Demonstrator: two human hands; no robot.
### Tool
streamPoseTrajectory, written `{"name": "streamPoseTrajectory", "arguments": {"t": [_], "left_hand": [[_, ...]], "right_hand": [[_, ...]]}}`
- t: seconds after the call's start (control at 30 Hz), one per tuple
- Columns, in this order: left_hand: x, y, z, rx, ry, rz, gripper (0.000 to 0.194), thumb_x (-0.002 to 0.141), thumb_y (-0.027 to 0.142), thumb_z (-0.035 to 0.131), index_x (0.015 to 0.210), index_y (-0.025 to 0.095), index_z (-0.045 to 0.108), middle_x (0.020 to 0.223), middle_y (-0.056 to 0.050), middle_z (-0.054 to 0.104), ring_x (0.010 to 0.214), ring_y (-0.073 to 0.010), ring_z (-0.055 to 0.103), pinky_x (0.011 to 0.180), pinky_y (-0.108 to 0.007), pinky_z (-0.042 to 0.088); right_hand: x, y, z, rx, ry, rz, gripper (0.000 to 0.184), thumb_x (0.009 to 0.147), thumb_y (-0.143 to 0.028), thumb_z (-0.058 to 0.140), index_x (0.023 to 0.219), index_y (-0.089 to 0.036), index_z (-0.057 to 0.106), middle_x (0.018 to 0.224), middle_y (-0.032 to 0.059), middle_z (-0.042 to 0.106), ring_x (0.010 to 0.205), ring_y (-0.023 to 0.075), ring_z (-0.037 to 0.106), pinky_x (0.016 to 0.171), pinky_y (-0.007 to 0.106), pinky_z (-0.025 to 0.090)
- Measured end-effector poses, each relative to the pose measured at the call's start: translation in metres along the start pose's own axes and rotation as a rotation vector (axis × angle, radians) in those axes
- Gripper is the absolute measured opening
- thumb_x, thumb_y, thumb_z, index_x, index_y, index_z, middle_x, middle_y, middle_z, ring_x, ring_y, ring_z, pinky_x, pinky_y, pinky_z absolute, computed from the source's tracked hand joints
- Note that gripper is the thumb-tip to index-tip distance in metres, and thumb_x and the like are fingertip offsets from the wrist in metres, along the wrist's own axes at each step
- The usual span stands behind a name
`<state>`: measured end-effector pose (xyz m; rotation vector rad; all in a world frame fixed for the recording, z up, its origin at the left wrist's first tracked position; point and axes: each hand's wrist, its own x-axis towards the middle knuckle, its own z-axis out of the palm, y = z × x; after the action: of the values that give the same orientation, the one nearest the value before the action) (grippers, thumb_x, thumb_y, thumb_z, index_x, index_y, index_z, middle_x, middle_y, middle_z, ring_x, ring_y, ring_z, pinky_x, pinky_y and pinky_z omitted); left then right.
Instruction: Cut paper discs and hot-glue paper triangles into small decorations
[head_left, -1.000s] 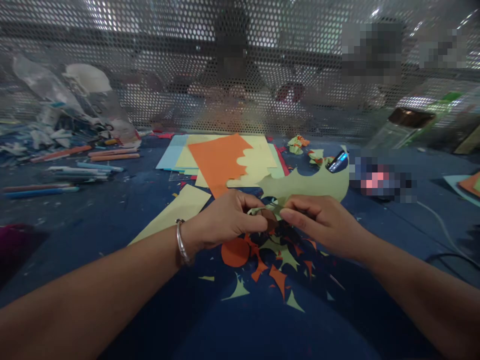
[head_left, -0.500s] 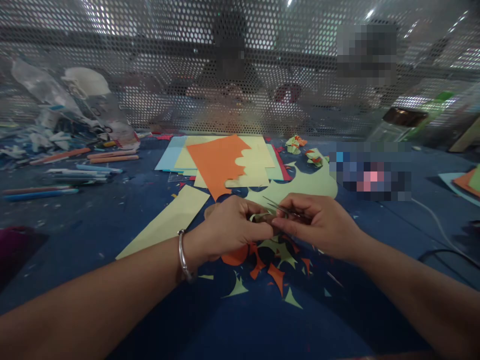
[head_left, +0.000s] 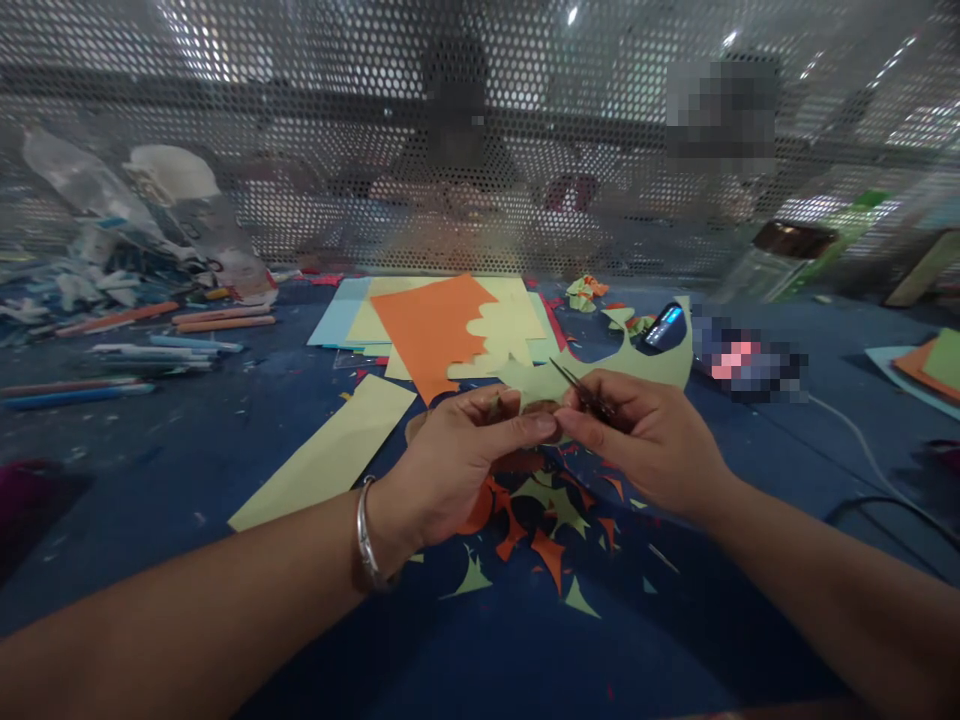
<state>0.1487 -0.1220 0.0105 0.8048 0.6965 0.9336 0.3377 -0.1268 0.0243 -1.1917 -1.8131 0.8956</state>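
My left hand [head_left: 461,455] pinches a small pale green paper piece [head_left: 534,408] between thumb and fingers, just above the blue table. My right hand [head_left: 651,440] is closed round small scissors [head_left: 586,389], whose dark blades point up and to the left, close to the paper piece. The two hands nearly touch at the fingertips. Under them lie several orange and green paper scraps [head_left: 551,530]. A silver bangle [head_left: 366,535] sits on my left wrist.
A stack of orange, pale green and blue sheets [head_left: 442,325] lies beyond my hands, a green sheet [head_left: 330,450] to the left. Pens [head_left: 150,340] and clutter are at far left. A perforated metal screen [head_left: 480,150] stands behind. A cable [head_left: 862,450] runs at right.
Both hands have risen a little and tilted. The scissors' blades, hidden a second ago, now show above my right fingers, and the large cut green sheet behind has shifted.
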Motion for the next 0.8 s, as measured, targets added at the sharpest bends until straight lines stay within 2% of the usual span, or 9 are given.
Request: {"name": "streamPoseTrajectory", "arguments": {"t": [0.17, 0.3, 0.4, 0.53, 0.67, 0.8], "left_hand": [[0.0009, 0.0032, -0.0022, 0.093, 0.01, 0.062, 0.022, 0.077, 0.023, 0.081, 0.073, 0.016, 0.061, 0.078, 0.0, 0.07, 0.075, -0.0104, 0.067, 0.061, -0.019, 0.048], [0.0048, 0.0054, -0.0041, 0.122, 0.058, 0.124, 0.012, 0.08, 0.02, 0.077, 0.075, 0.015, 0.067, 0.074, 0.002, 0.067, 0.07, -0.0063, 0.062, 0.061, -0.016, 0.044], [0.0057, 0.0046, -0.0047, 0.145, 0.055, 0.152, 0.009, 0.08, 0.019, 0.077, 0.076, 0.014, 0.072, 0.073, 0.001, 0.067, 0.068, -0.0057, 0.06, 0.062, -0.016, 0.042], [0.0053, 0.0029, -0.0069, 0.167, 0.036, 0.163, 0.012, 0.08, 0.025, 0.079, 0.078, 0.015, 0.074, 0.077, 0.0, 0.069, 0.071, -0.0073, 0.059, 0.06, -0.018, 0.039], [0.0048, 0.0023, -0.0079, 0.192, 0.021, 0.169, 0.014, 0.076, 0.027, 0.082, 0.081, 0.016, 0.075, 0.081, -0.001, 0.07, 0.075, -0.0101, 0.06, 0.065, -0.021, 0.041], [0.0034, 0.0023, -0.0073, 0.177, -0.029, 0.166, 0.013, 0.075, 0.026, 0.083, 0.078, 0.017, 0.074, 0.074, 0.0, 0.067, 0.07, -0.0101, 0.057, 0.068, -0.023, 0.041]], "right_hand": [[-0.0006, -0.001, -0.0016, -0.039, -0.013, -0.002, 0.037, 0.088, -0.052, 0.065, 0.079, -0.017, 0.06, 0.066, -0.0031, 0.047, 0.059, 0.0095, 0.04, 0.053, 0.024, 0.034], [-0.0008, 0.0033, -0.0053, -0.098, -0.041, -0.047, 0.042, 0.094, -0.056, 0.054, 0.082, -0.017, 0.063, 0.063, -0.0044, 0.042, 0.056, 0.0092, 0.036, 0.051, 0.024, 0.03], [0.0007, 0.0049, -0.0072, -0.152, -0.048, -0.084, 0.045, 0.097, -0.058, 0.048, 0.084, -0.018, 0.065, 0.06, -0.0047, 0.042, 0.054, 0.009, 0.036, 0.05, 0.025, 0.029], [0.003, 0.0028, -0.0084, -0.249, -0.039, -0.082, 0.045, 0.097, -0.057, 0.05, 0.08, -0.018, 0.065, 0.06, -0.0037, 0.047, 0.056, 0.0097, 0.041, 0.053, 0.025, 0.032], [0.003, -0.0002, -0.0093, -0.262, -0.064, -0.083, 0.044, 0.097, -0.055, 0.05, 0.075, -0.019, 0.062, 0.059, -0.0041, 0.045, 0.055, 0.0097, 0.039, 0.053, 0.025, 0.032], [0.0019, -0.0006, -0.0095, -0.251, -0.098, -0.095, 0.046, 0.097, -0.054, 0.049, 0.07, -0.019, 0.057, 0.06, -0.0029, 0.047, 0.058, 0.0105, 0.042, 0.055, 0.025, 0.034]]}}
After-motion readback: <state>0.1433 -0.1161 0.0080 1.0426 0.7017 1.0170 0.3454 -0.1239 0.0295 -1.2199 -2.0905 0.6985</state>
